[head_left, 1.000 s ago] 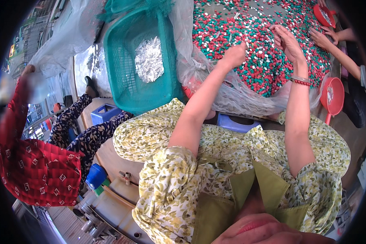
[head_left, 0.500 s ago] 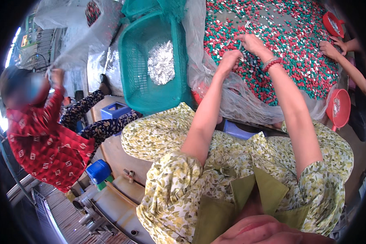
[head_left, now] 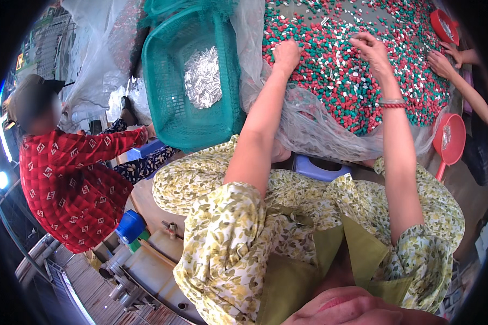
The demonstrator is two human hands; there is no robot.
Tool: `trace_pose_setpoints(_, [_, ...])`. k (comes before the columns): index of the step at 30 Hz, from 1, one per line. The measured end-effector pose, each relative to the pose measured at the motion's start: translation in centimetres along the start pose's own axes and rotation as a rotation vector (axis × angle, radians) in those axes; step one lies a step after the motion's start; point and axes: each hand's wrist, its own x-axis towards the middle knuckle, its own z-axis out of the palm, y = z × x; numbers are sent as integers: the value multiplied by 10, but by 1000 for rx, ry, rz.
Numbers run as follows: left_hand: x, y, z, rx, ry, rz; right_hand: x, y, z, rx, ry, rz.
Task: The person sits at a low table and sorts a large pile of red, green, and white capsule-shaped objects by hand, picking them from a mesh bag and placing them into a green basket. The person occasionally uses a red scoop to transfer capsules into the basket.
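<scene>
A wide heap of small red, green and white pieces (head_left: 358, 76) lies on a clear plastic sheet (head_left: 309, 130) in front of me. My left hand (head_left: 286, 55) rests on the heap's left edge, fingers curled down into the pieces. My right hand (head_left: 372, 51) hovers over the middle of the heap with fingers bent, touching the pieces; a red bracelet sits on that wrist. Whether either hand holds pieces is hidden. To the left stands a green plastic basket (head_left: 168, 103) with a pile of small silver pieces (head_left: 203, 78) in it.
A person in a red patterned shirt (head_left: 70, 184) sits at the left. Another person's hands (head_left: 444, 62) work at the heap's right edge, beside a red scoop (head_left: 449, 140) and a red bowl (head_left: 443, 26). A blue stool (head_left: 320, 169) stands under the sheet.
The view has swung, so the heap and basket sit more to the right. My hands have spread apart on the heap. The person in red has shifted lower at the left.
</scene>
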Motion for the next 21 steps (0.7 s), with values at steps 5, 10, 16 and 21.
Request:
trace_pose_setpoints(5, [-6, 19, -13, -508, -85, 103, -9, 0, -38, 483, -122, -39])
trace_pose_setpoints(10, [-69, 44, -27, -1570, -482, -127, -14, 9, -21, 853, -238, 50])
trace_pose_setpoints(16, [-72, 81, 7, -866, -210, -87, 9, 38, -49, 1090, -305, 309])
trace_pose_setpoints(21, [-85, 76, 44, -82, -1, -37, -14, 11, -22, 1160, -290, 462])
